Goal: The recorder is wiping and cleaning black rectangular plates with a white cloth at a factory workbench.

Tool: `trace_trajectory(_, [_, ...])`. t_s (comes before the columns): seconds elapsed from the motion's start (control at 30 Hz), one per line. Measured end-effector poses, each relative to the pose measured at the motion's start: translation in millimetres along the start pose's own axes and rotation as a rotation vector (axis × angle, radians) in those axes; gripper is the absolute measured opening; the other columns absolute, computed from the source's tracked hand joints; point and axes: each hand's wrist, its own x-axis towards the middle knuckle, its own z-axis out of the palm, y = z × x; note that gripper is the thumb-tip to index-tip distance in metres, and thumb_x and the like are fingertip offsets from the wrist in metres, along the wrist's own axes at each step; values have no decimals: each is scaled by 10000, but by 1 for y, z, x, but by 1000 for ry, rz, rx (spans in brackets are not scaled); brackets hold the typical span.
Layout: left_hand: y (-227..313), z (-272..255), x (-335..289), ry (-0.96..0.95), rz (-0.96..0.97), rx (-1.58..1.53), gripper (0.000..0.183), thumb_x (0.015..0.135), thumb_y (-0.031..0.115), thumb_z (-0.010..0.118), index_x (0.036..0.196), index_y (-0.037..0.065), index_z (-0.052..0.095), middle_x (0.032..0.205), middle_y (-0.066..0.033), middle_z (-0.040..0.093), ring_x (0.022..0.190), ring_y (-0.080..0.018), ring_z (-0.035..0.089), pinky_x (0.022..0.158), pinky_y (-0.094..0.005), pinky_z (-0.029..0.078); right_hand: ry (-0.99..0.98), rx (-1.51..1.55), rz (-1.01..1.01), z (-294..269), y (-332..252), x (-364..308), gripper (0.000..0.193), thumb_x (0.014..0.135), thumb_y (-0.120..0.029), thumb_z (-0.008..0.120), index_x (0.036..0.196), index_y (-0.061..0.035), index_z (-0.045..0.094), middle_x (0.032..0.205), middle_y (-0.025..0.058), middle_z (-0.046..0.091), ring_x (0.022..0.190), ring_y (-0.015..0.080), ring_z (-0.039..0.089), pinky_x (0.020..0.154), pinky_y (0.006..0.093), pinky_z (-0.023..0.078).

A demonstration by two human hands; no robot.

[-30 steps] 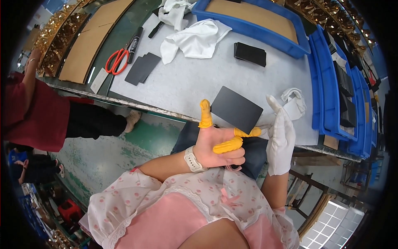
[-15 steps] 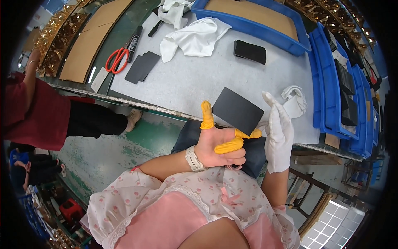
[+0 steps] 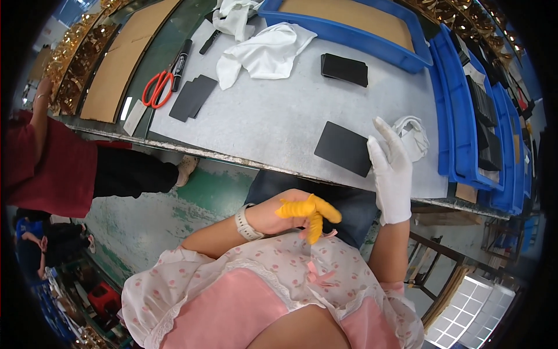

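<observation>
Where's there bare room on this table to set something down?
Widest bare patch: on the pale sheet, between the spread white cloth, black stack and the dark card by the gloved right hand. A smaller one lies between that stack and the far-right blue trays. Crowded: the left, with scissors, marker and dark cards close together.

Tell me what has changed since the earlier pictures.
The left hand has let go of the dark card and drawn back toward the body, its yellow finger cots bunched together. The card has shifted rightward, its right edge now meeting the gloved right hand; whether that hand grips it is unclear. The red-handled scissors, black marker, white cloths and black card stack stay put.
</observation>
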Motion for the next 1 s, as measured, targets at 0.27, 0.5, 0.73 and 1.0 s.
trace_trajectory(0.27, [30,0,-19,112,196,134,317,1034,236,718,1147,-59,737,918,-140,759,801,-189,719,684,-292,528,173,-709,-351,-4,14,34,450,1096,-160,601,1530,-52,548,1118,146,687,907,211,669,886,389,547])
trace_trajectory(0.5, [98,-8,36,641,672,1449,216,833,86,893,1008,34,778,877,-74,750,748,-181,671,690,-307,538,284,-633,-471,-43,65,52,385,1089,-66,587,1470,-14,608,1153,126,684,906,174,655,884,333,532])
trace_trajectory(0.73, [192,-80,149,757,701,1967,483,806,315,940,1146,19,766,1147,-136,741,1054,-259,664,914,-359,536,273,-180,-122,-30,42,40,377,1081,26,545,1451,26,618,1301,121,679,1080,162,669,1037,291,488])
trace_trajectory(1.0, [205,-122,164,662,528,1877,894,639,558,976,1274,-19,721,1089,-197,706,1092,-387,602,986,-447,511,250,-119,-169,-42,58,50,402,1073,52,516,1468,51,593,1316,157,704,1115,136,698,1017,276,506])
